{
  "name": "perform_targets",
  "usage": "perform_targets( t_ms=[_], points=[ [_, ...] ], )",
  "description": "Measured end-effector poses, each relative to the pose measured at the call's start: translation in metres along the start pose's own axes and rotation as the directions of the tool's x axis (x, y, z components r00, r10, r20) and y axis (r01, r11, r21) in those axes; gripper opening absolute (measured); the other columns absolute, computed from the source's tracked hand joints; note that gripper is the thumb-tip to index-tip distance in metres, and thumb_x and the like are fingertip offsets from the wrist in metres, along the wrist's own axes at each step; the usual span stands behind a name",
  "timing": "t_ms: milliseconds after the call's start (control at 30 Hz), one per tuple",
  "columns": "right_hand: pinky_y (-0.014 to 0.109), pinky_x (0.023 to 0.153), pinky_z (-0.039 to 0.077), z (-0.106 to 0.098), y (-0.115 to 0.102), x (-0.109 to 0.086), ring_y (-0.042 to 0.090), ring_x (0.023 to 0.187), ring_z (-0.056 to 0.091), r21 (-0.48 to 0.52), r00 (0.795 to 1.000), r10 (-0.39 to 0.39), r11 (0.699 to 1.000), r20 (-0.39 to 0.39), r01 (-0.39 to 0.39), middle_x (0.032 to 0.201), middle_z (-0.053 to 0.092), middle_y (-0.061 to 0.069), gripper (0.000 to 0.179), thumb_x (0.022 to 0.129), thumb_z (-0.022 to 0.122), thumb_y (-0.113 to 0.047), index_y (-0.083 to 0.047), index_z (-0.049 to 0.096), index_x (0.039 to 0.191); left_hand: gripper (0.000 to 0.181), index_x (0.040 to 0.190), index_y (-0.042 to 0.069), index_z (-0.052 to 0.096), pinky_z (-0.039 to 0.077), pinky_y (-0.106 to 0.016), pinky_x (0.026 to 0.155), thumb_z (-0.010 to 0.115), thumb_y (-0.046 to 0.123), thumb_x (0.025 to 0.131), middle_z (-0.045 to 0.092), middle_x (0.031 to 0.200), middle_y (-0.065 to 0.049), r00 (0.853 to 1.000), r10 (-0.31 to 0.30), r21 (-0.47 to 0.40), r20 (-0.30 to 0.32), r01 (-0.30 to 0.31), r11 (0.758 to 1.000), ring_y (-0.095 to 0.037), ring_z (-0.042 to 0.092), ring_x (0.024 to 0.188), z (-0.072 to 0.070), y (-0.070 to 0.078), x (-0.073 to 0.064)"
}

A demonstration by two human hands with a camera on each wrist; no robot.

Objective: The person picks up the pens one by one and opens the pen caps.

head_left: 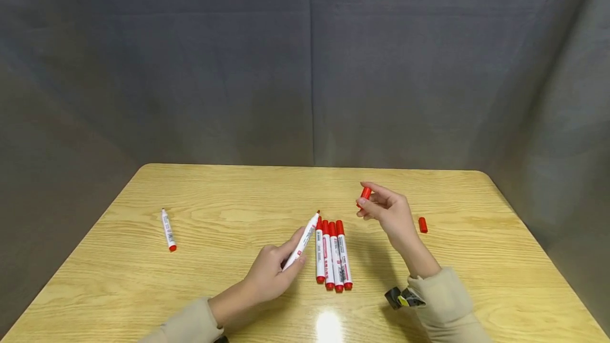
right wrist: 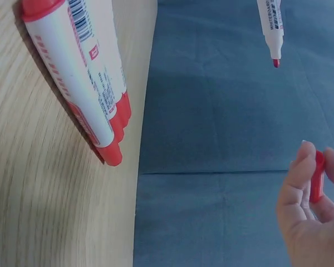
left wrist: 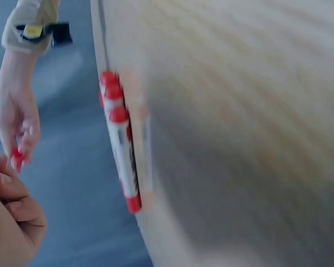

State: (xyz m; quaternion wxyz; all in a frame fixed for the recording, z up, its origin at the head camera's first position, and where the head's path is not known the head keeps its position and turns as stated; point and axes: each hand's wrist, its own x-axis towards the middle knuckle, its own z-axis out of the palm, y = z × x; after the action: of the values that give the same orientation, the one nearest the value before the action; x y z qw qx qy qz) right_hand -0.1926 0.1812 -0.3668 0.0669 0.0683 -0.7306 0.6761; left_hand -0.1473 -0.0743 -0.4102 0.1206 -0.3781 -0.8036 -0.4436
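My left hand (head_left: 274,271) grips an uncapped whiteboard marker (head_left: 303,242), white with a red tip that points up and away. Between thumb and fingers, my right hand (head_left: 388,210) pinches a red marker cap (head_left: 365,195), held above the table to the right of the marker's tip. In the right wrist view the cap (right wrist: 318,177) and the bare tip of the marker (right wrist: 273,33) are well apart. Just right of my left hand, several capped red markers (head_left: 333,255) lie side by side in a row, caps toward the far edge.
Another uncapped marker (head_left: 168,231) lies alone at the left of the wooden table (head_left: 229,189). A loose red cap (head_left: 423,225) lies to the right, beyond my right wrist. A grey curtain (head_left: 305,68) hangs behind the table's far edge.
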Motion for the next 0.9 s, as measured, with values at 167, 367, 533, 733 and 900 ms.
perform_targets(
  t_ms=[167,367,533,733,900],
  points=[
    [0.029,0.065,0.052,0.003,-0.003,-0.004,0.013,0.068,0.064,-0.05,0.999,0.028,0.998,0.035,-0.026,0.09,0.061,0.018,0.052,0.077,0.066,0.005,0.0,0.052,0.127,0.049,0.131,-0.011,0.041,0.026,-0.011,0.032,0.056,0.002,0.086,0.038,0.048,0.011,0.998,-0.025,0.039,-0.051,0.027,0.999,0.01,0.026,0.041,-0.019,-0.004,-0.001],
    [0.027,0.066,0.05,0.004,-0.004,-0.007,0.014,0.071,0.064,-0.101,0.998,0.038,0.994,0.055,-0.033,0.094,0.059,0.021,0.055,0.077,0.068,0.003,-0.004,0.052,0.128,0.049,0.13,-0.01,0.042,0.026,-0.012,0.032,0.057,-0.001,0.084,0.04,0.049,0.01,0.992,-0.034,0.096,-0.121,0.045,0.994,0.01,0.025,0.041,-0.039,-0.011,-0.004],
    [0.028,0.067,0.051,0.003,-0.003,-0.009,0.014,0.072,0.064,-0.098,0.998,0.043,0.994,0.047,-0.038,0.094,0.06,0.019,0.054,0.078,0.068,0.001,-0.004,0.051,0.129,0.049,0.13,-0.01,0.043,0.025,-0.013,0.032,0.058,0.0,0.083,0.039,0.048,0.011,0.984,-0.05,0.143,-0.173,0.076,0.987,0.01,0.024,0.041,-0.052,-0.019,-0.008],
    [0.03,0.066,0.051,0.001,-0.001,-0.01,0.014,0.072,0.065,-0.091,0.998,0.04,0.995,0.05,-0.036,0.094,0.06,0.021,0.054,0.078,0.068,0.001,-0.004,0.051,0.128,0.049,0.128,-0.009,0.046,0.022,-0.013,0.031,0.059,0.001,0.083,0.033,0.046,0.016,0.971,-0.068,0.211,-0.227,0.117,0.97,0.01,0.022,0.039,-0.069,-0.032,-0.016],
    [0.031,0.065,0.052,-0.001,0.002,-0.011,0.013,0.071,0.065,-0.099,0.998,0.028,0.995,0.048,-0.023,0.094,0.06,0.021,0.053,0.078,0.068,0.0,-0.002,0.051,0.128,0.049,0.13,-0.006,0.045,0.023,-0.015,0.031,0.059,0.004,0.084,0.033,0.045,0.016,0.953,-0.127,0.288,-0.274,0.208,0.935,0.008,0.022,0.037,-0.091,-0.047,-0.029]
  ],
)
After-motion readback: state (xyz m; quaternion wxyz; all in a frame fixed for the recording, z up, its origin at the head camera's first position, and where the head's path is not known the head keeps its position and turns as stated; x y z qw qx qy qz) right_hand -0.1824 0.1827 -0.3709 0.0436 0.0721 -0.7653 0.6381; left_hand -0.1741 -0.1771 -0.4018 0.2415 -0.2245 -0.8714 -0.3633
